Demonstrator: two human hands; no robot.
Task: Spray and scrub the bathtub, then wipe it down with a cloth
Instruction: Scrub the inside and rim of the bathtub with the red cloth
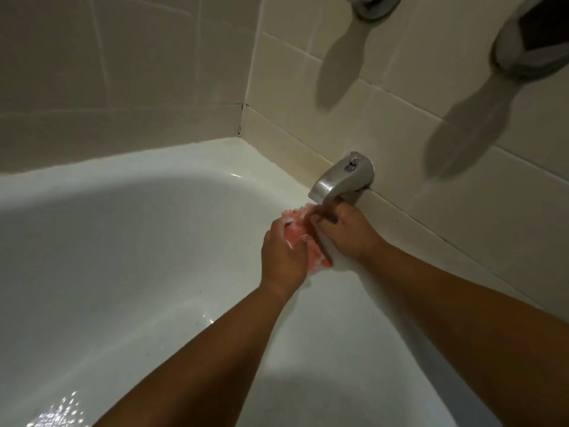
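One pink cloth [297, 229] between left hand [284, 260] and right hand [351, 232], one spout [338, 180].

Home bathroom: white bathtub [129, 241], beige tiled walls [123, 72], brushed-metal tub spout [340, 180] at centre right, wall handles [369, 4] at upper right.

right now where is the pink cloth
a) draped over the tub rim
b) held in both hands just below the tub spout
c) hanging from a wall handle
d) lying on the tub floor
b: the left hand and the right hand both grip the pink cloth just below the tub spout.
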